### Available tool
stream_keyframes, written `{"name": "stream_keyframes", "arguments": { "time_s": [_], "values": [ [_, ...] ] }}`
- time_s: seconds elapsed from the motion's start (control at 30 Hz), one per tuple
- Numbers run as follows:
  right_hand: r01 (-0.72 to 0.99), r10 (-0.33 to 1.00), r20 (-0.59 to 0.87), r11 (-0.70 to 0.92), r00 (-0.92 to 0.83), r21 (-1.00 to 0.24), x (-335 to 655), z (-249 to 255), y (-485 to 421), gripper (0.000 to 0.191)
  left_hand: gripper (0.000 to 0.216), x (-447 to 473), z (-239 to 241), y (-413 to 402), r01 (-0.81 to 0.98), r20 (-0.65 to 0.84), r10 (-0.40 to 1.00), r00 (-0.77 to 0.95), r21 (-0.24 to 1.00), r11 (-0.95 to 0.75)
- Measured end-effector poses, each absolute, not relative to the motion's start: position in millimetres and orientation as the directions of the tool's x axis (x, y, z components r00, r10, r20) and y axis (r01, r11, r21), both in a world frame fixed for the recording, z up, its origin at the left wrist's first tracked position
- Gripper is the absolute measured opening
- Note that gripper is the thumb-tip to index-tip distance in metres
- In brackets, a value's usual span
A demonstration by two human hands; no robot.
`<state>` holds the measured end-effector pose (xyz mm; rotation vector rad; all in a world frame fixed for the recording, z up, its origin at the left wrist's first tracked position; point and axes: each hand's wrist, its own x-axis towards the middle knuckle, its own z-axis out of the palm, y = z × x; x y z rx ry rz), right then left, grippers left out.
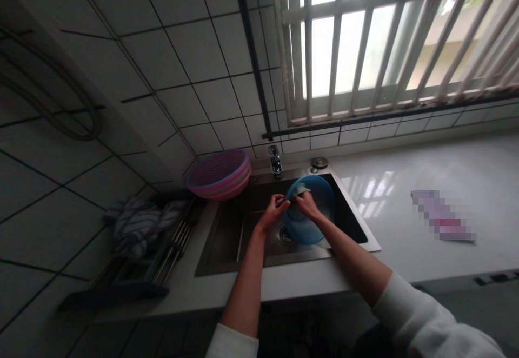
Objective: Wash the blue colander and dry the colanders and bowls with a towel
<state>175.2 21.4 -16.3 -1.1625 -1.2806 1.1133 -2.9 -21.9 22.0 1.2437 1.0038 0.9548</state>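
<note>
Blue plastic basin (306, 232), set in the steel sink (253, 220), could slip or swivel if the left hand (274, 212), which seems in this dim view to pinch its rim, loosens while the right hand (307, 205), grasping a pale green cloth (300, 189) inside, presses too hard.

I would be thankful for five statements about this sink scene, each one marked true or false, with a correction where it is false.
1. The blue basin stands in the sink. True.
2. The right hand holds a green cloth inside the basin. True.
3. The left hand is on the faucet. False: the left hand is at the basin's rim.
4. The pink basket is right of the basin. False: the pink basket is left of it.
5. The window has bars. True.
</note>
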Motion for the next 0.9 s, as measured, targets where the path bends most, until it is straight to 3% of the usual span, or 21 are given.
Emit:
{"name": "stream_keyframes", "arguments": {
  "time_s": [0.13,0.2,0.27,0.33,0.43,0.5,0.57,0.63,0.7,0.77,0.83,0.9],
  "values": [
    [0.107,0.929,0.164,0.210,-0.331,-0.972,162,-24,9,0.007,0.097,-5,22,-22,-0.039,-0.049,0.978,0.201,0.998,0.058],
    [0.110,0.905,0.186,0.244,-0.383,-0.964,158,-27,7,0.007,0.099,-5,23,-21,-0.028,-0.024,0.978,0.209,0.999,0.031],
    [0.083,0.924,0.238,0.273,-0.299,-0.958,160,-26,9,0.010,0.088,-3,23,-21,-0.041,-0.017,0.965,0.262,0.999,0.029],
    [0.056,0.964,0.244,0.250,-0.103,-0.967,166,-23,17,0.016,0.079,0,24,-21,-0.063,-0.020,0.943,0.331,0.997,0.044],
    [-0.022,0.973,0.121,0.128,0.198,-0.992,179,-17,28,0.023,0.078,3,26,-23,-0.090,-0.021,0.921,0.388,0.994,0.060],
    [-0.083,0.971,0.059,0.080,0.233,-0.993,182,-15,29,0.022,0.079,3,26,-23,-0.103,-0.022,0.917,0.398,0.992,0.069],
    [-0.093,0.993,0.078,0.086,0.093,-0.992,178,-16,23,0.018,0.080,2,26,-22,-0.103,-0.017,0.923,0.384,0.993,0.061],
    [-0.064,0.981,0.097,0.087,-0.167,-0.994,169,-20,12,0.014,0.080,0,25,-21,-0.083,-0.013,0.938,0.347,0.996,0.044],
    [-0.007,0.897,0.053,0.056,-0.438,-0.998,159,-26,2,0.011,0.081,-2,24,-19,-0.052,-0.023,0.951,0.309,0.998,0.041],
    [0.035,0.828,0.016,0.043,-0.561,-0.998,153,-29,-2,0.009,0.081,-3,23,-17,-0.026,-0.027,0.955,0.297,0.999,0.036],
    [0.000,0.888,0.069,0.077,-0.456,-0.997,156,-29,3,0.014,0.079,-3,22,-16,-0.015,-0.005,0.951,0.310,1.000,0.010],
    [-0.065,0.980,0.111,0.102,-0.163,-0.993,164,-24,14,0.021,0.077,-1,22,-17,-0.024,0.021,0.944,0.328,1.000,-0.014]
  ]
}}
